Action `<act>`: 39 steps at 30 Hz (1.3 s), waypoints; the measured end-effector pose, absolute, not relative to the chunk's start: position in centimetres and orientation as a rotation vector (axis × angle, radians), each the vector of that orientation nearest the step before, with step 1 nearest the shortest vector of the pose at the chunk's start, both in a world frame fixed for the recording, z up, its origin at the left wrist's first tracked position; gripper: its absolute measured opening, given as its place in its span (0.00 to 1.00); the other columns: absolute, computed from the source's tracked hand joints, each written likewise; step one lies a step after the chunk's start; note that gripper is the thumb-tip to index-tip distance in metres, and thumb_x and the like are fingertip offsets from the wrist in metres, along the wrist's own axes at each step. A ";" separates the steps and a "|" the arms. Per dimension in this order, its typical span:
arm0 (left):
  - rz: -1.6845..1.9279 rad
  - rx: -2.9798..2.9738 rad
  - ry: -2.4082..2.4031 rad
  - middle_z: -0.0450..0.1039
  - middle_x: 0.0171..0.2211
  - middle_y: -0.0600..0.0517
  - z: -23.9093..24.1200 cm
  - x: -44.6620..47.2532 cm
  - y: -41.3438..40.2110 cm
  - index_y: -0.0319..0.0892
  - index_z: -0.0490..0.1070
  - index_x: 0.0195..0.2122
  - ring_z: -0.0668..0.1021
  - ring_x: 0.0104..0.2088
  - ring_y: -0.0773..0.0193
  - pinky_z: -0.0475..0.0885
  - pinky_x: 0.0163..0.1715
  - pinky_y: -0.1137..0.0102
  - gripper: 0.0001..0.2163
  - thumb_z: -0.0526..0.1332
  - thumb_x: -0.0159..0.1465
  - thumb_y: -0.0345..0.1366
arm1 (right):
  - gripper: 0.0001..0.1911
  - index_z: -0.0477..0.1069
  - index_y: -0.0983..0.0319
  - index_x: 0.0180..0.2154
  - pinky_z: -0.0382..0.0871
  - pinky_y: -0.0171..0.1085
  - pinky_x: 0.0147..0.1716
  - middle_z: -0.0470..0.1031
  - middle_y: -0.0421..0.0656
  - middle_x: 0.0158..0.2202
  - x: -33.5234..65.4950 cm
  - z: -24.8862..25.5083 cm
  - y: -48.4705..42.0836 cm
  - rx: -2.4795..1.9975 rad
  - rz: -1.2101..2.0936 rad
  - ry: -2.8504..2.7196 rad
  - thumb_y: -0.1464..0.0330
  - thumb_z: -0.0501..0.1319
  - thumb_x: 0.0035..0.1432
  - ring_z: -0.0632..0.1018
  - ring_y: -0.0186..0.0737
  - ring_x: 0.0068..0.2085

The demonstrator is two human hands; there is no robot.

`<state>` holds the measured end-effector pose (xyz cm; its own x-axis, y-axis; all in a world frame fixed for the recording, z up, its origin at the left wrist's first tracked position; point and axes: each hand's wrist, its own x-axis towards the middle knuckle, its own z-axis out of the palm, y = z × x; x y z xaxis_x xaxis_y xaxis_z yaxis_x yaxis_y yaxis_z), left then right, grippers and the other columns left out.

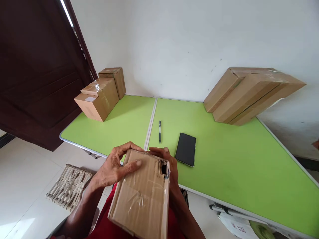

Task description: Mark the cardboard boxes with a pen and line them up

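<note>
A taped cardboard box (144,196) is held up between my two hands at the table's near edge, over my lap. Its upper right corner has a torn, dark hole. My left hand (122,166) grips the upper left side, with the thumb lying across the face. Around the right side and top edge wraps my right hand (171,162); part of its fingers is behind the box. Beyond the box a pen (159,132) lies on the green table (224,159). To the right of my right hand rests a black tablet-like device (185,149), dark side up.
Several cardboard boxes (99,96) stand at the back left, against the wall. Large flat boxes (246,96) lean at the back right. A woven stool (69,186) is on the floor at left, near a dark door (37,73). At far right, part of someone's hand (316,144) shows.
</note>
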<state>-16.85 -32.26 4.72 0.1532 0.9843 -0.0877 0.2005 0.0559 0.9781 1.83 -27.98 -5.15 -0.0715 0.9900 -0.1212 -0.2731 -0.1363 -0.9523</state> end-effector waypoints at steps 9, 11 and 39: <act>0.894 1.823 1.432 0.83 0.43 0.51 7.2 -16.7 -35.1 0.46 0.79 0.49 0.83 0.43 0.58 0.76 0.45 0.65 0.09 0.67 0.68 0.36 | 0.21 0.78 0.49 0.58 0.73 0.43 0.58 0.80 0.44 0.62 5.8 1.7 -33.2 -0.999 1.488 -1.400 0.51 0.64 0.69 0.80 0.53 0.60; 0.865 1.856 1.405 0.82 0.46 0.51 7.4 -16.5 -35.2 0.48 0.79 0.53 0.83 0.46 0.58 0.76 0.47 0.66 0.12 0.66 0.69 0.34 | 0.18 0.78 0.50 0.58 0.75 0.43 0.57 0.81 0.44 0.61 5.9 1.6 -33.5 -1.027 1.465 -1.443 0.54 0.62 0.71 0.81 0.51 0.59; 0.647 1.996 1.552 0.83 0.39 0.56 7.9 -14.2 -34.2 0.47 0.81 0.41 0.82 0.36 0.63 0.70 0.36 0.69 0.08 0.67 0.65 0.28 | 0.18 0.64 0.57 0.21 0.71 0.43 0.39 0.77 0.51 0.28 2.6 -7.0 -12.4 -1.909 1.057 -1.590 0.70 0.70 0.57 0.81 0.55 0.42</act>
<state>-14.21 -34.23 7.90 0.2270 0.9726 0.0510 0.7211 -0.2030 0.6624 2.57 -12.42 -7.03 0.0478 0.9602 -0.2752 0.6259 -0.2435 -0.7409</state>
